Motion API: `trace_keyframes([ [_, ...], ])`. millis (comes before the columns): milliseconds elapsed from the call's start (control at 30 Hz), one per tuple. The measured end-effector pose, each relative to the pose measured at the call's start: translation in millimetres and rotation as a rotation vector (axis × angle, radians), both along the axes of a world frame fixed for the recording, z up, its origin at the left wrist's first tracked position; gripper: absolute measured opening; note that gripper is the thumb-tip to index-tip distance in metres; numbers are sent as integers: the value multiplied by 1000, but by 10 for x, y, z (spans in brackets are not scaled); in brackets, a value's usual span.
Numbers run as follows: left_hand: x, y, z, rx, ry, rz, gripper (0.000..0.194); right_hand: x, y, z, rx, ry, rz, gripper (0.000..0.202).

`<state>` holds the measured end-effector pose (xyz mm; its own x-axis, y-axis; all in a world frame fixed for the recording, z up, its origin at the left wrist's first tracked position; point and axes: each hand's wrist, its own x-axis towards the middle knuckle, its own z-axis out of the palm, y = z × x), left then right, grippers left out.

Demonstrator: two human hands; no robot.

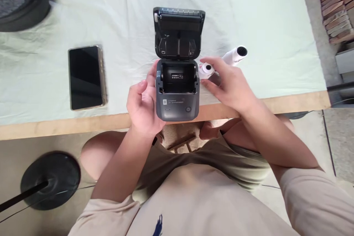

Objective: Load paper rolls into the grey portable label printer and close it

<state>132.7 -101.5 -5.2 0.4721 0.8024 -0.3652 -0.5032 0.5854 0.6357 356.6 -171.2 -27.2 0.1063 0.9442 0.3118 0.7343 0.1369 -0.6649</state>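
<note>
A dark grey label printer (177, 107) is held over the table's front edge, its hinged lid (178, 33) standing up and away from me. Its roll compartment (178, 77) shows no roll inside. My left hand (145, 108) supports the printer from the left and below, with some fingers hidden behind it. Right beside the compartment, my right hand (231, 83) has its thumb and fingers around a small white paper roll (206, 70), whose dark core hole faces up. Another white roll (235, 55) lies on the cloth behind that hand, partly covered by it.
A smartphone (85, 77) with a dark screen lies on the pale tablecloth (116, 18) to the left. At the far left corner sits a black case (22, 3). The table's wooden edge (96, 125) runs above my knees. A round black stand base (51, 180) is on the floor.
</note>
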Motion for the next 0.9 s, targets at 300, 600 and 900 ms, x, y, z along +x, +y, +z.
trace_keyframes([
  [300, 24, 3, 38, -20, 4, 27, 34, 604, -19, 5, 89, -87, -262, 64],
  [600, 13, 16, 36, -13, 20, 12, 33, 703, 99, -233, -15, 113, -258, 75],
  [900, 52, -16, 73, -28, -38, 47, 33, 795, 111, -60, -215, 927, -177, 49],
])
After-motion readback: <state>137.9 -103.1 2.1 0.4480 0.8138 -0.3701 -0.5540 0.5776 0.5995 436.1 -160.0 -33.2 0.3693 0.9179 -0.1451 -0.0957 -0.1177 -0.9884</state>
